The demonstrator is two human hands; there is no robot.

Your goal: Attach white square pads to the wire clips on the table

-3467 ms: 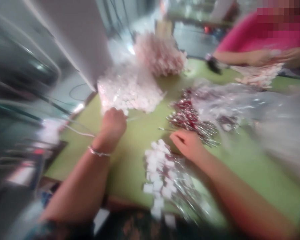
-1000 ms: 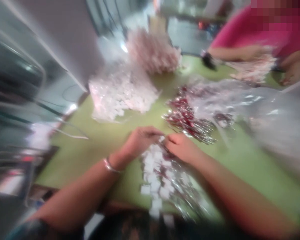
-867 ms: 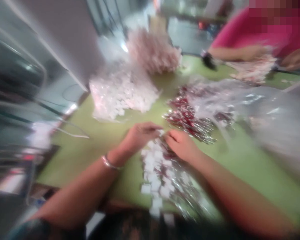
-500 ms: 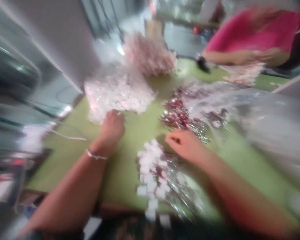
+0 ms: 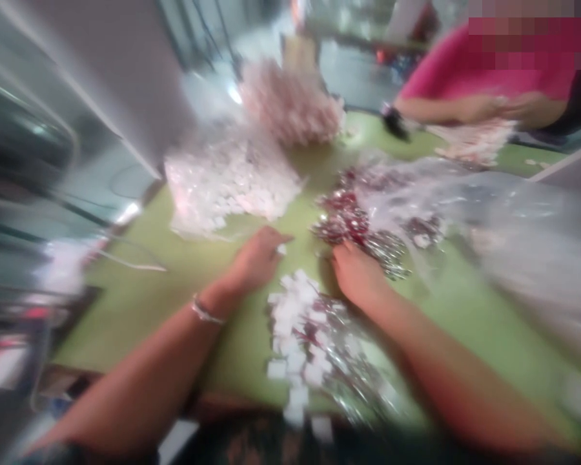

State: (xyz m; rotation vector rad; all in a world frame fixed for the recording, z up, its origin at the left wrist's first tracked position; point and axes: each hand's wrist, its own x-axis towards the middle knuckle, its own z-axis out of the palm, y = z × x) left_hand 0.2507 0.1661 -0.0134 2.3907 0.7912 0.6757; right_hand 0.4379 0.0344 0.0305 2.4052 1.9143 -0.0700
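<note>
My left hand [image 5: 257,259] is above the green table, closed in a pinch on a small white piece [image 5: 281,249], index finger pointing right. My right hand [image 5: 356,270] has its closed fingertips at the near edge of a pile of shiny silver and red metal pieces [image 5: 346,216]; what they hold, if anything, is hidden. Between my forearms lies a heap of white square tags [image 5: 290,316], joined to shiny metal strands [image 5: 356,368]. Beyond my left hand a clear plastic bag [image 5: 193,194] holds many small white pieces. The picture is blurred.
A large clear plastic sheet or bag [image 5: 523,226] spreads over the right side of the green table [image 5: 174,349]. A pale pink bundle [image 5: 290,103] stands at the back. Across the table a co-worker in a pink top [image 5: 445,71] handles pale strips [image 5: 479,142].
My left hand has moved right and toward me, away from the bag of white pieces, with a small white piece in it. My right hand's fingertips have reached the metal pile.
</note>
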